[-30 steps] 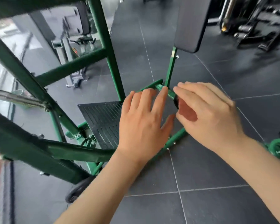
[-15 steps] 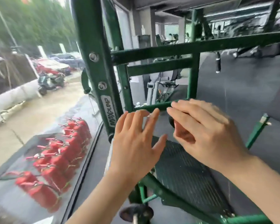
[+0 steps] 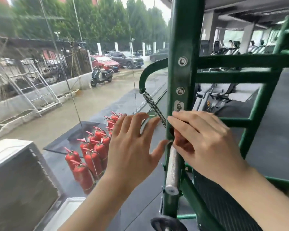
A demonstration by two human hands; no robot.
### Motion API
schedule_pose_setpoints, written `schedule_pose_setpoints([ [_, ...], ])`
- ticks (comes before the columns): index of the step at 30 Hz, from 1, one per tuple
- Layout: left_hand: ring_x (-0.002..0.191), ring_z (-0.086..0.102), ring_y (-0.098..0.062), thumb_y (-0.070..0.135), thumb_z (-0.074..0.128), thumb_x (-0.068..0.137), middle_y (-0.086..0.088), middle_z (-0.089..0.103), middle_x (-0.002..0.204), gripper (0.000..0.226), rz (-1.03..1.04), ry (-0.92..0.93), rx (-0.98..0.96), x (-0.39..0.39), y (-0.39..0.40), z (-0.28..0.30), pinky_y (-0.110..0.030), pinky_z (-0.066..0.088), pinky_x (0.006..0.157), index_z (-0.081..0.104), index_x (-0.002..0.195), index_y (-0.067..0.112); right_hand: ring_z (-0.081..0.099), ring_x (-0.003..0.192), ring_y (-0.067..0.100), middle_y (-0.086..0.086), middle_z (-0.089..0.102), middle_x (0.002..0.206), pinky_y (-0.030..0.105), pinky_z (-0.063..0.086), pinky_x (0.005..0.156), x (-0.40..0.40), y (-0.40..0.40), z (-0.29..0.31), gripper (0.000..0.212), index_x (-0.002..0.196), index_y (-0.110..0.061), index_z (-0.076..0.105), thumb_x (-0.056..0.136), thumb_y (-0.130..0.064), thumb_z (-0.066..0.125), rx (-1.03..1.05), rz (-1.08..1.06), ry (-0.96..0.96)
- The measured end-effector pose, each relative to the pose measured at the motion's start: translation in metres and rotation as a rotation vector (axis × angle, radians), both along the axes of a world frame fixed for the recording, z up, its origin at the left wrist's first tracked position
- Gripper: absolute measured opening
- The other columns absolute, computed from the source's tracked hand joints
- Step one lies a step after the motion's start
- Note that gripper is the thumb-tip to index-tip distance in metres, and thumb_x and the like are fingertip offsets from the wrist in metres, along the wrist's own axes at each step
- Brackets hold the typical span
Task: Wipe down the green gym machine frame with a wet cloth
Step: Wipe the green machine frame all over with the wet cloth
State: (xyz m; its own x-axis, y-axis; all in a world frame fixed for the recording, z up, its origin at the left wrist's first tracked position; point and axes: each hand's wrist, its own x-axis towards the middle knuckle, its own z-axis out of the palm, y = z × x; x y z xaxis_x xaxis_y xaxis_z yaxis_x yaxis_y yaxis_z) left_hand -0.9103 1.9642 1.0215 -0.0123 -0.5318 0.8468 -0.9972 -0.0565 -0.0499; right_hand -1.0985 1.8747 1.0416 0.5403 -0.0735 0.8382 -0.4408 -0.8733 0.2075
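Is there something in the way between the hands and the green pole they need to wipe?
Nothing visible blocks them. The right hand is already at the green upright, holding something dark reddish against it. The left hand, fingers spread, is just beside it. No cloth is clearly visible.

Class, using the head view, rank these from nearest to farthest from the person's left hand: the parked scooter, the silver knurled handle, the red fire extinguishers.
From the left hand:
1. Silver knurled handle, just right of the thumb, on the green frame.
2. Red fire extinguishers, left and below, behind the glass.
3. Parked scooter, far off outside on the wet road.
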Motion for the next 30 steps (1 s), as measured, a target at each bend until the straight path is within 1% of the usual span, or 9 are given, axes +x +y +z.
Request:
schedule_pose_setpoints([
  [4,0.110,0.059,-0.033,0.050,0.071,0.092,-0.010,0.062,0.123,0.049,-0.028,0.016,-0.006,0.050,-0.008,-0.007,-0.051,0.049,0.100,0.069,0.126,0.015,0.066,0.115,0.031,0.011,0.070,0.127,0.048,0.051,0.104,0.047,-0.003,-0.009,0.041,0.130,-0.007,0.071,0.094,-0.024,0.065,0.013,-0.026,0.027],
  [9,0.112,0.059,-0.032,0.049,0.069,0.090,-0.009,0.062,0.124,0.046,-0.145,0.009,0.021,0.120,-0.032,-0.012,-0.047,0.049,0.099,0.070,0.122,0.016,0.067,0.114,0.030,0.010,0.071,0.125,0.048,0.053,0.100,0.110,-0.016,-0.014,0.041,0.128,-0.007,0.072,0.092,-0.023,0.065,0.024,-0.107,0.023],
  [13,0.114,0.058,-0.031,0.051,0.066,0.088,-0.006,0.059,0.126,0.047,-0.213,-0.008,0.113,0.181,-0.054,-0.008,-0.046,0.047,0.100,0.068,0.123,0.019,0.066,0.113,0.030,0.009,0.071,0.125,0.046,0.052,0.101,0.162,-0.025,-0.012,0.042,0.129,-0.008,0.071,0.090,-0.021,0.065,0.029,-0.188,0.002],
  [16,0.112,0.058,-0.031,0.049,0.068,0.087,-0.005,0.059,0.125,0.047,-0.267,-0.011,0.126,0.216,-0.069,-0.007,-0.044,0.043,0.099,0.068,0.123,0.019,0.067,0.111,0.030,0.008,0.072,0.123,0.044,0.052,0.099,0.198,-0.031,-0.014,0.041,0.128,-0.009,0.072,0.090,-0.021,0.065,0.037,-0.234,-0.023],
  [19,0.111,0.058,-0.032,0.048,0.067,0.088,-0.006,0.059,0.124,0.046,-0.319,-0.005,0.141,0.238,-0.083,-0.006,-0.045,0.044,0.099,0.067,0.123,0.018,0.068,0.110,0.031,0.008,0.072,0.122,0.046,0.054,0.097,0.223,-0.039,-0.016,0.040,0.126,-0.008,0.073,0.089,-0.020,0.067,0.046,-0.266,-0.027],
  [23,0.111,0.057,-0.028,0.049,0.068,0.088,-0.004,0.058,0.124,0.044,-0.377,0.009,0.126,0.259,-0.109,-0.008,-0.041,0.043,0.098,0.068,0.122,0.020,0.069,0.109,0.029,0.006,0.073,0.121,0.048,0.056,0.094,0.236,-0.057,-0.026,0.043,0.123,-0.008,0.075,0.081,-0.013,0.079,0.077,-0.342,-0.070],
  [26,0.112,0.058,-0.029,0.050,0.068,0.089,-0.004,0.058,0.125,0.045,-0.407,0.011,0.137,0.270,-0.137,-0.010,-0.042,0.044,0.099,0.067,0.123,0.020,0.070,0.106,0.029,0.006,0.074,0.119,0.051,0.057,0.091,0.239,-0.076,-0.034,0.044,0.120,-0.008,0.076,0.076,-0.011,0.081,0.099,-0.410,-0.103],
  [30,0.111,0.058,-0.030,0.050,0.068,0.088,-0.003,0.058,0.125,0.045,-0.462,0.004,0.149,0.276,-0.185,-0.012,-0.043,0.045,0.099,0.067,0.122,0.020,0.070,0.103,0.030,0.006,0.074,0.118,0.051,0.057,0.089,0.250,-0.116,-0.035,0.045,0.119,-0.008,0.077,0.075,-0.010,0.082,0.106,-0.477,-0.148],
])
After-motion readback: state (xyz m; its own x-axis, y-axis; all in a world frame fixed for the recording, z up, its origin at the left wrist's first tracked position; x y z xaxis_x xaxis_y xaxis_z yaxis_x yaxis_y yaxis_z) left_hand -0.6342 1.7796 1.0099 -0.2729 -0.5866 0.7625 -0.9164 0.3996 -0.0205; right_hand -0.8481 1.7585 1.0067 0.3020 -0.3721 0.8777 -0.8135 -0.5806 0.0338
